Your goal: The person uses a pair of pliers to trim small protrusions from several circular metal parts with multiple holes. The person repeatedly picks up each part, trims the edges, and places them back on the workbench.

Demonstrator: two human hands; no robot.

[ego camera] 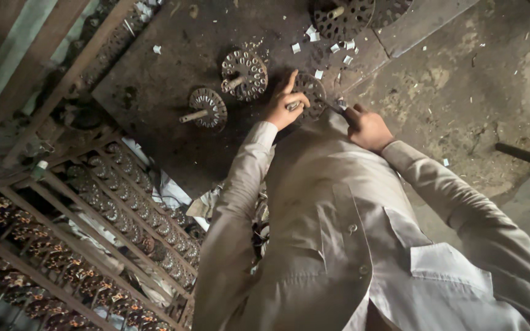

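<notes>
- My left hand (284, 105) rests on a round perforated metal disc (310, 94) lying on the dark floor slab (154, 79), its grip closed on the short spindle at the disc's middle, index finger stretched up along the rim.
- My right hand (368, 127) sits just beside the disc on its right, grip clamped on a thin dark tool (334, 106) whose tip points toward the disc's edge; the tip itself is too small to read.
- The disc lies flat in front of my chest, partly hidden by my left hand and my pale shirt (338, 245).
- To do this well, I judge the left hand should keep the disc pinned flat so it cannot spin, while the tool works at a low angle, clear of my fingers.
- Two more perforated discs with upright spindles stand to the left, one near (244, 74) and one farther out (207, 109); a larger one (343, 15) lies at the top edge.
- White paper scraps (311, 34) are scattered near the work.
- A metal rack (93, 233) at lower left holds rows of small round parts.
</notes>
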